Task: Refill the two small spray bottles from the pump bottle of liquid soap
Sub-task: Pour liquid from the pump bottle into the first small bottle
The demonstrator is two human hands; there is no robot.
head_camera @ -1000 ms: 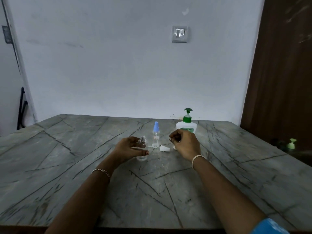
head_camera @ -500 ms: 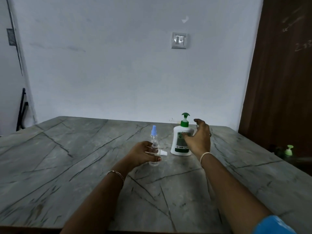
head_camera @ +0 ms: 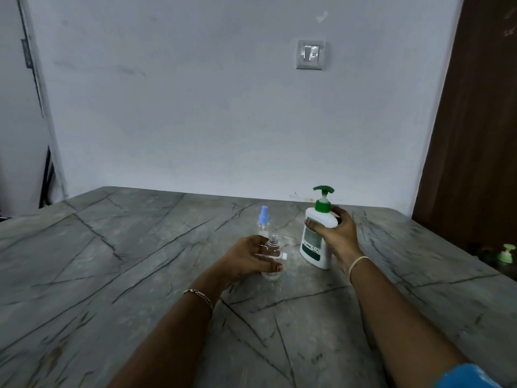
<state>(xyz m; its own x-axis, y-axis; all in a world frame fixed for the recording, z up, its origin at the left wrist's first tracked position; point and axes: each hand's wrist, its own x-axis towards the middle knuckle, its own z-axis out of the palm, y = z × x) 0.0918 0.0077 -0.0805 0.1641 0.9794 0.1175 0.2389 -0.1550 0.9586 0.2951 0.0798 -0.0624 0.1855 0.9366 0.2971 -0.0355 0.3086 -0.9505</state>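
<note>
Hands | my left hand (head_camera: 246, 260) wraps uncapped spray bottle (head_camera: 273, 249) at centre, I judge to steady its open neck | right hand (head_camera: 337, 238) clasps pump bottle (head_camera: 313, 242) just right, for dispensing | capped bottle (head_camera: 263, 219) waits farther back

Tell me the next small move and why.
Probably bring the pump bottle across until its green spout sits over the uncapped spray bottle: the right hand grips the pump bottle, and the left hand holds that spray bottle, its threaded neck open.

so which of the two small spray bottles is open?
The nearer spray bottle, gripped by the left hand: bare threaded neck. The rear bottle has a blue spray head on.
</note>
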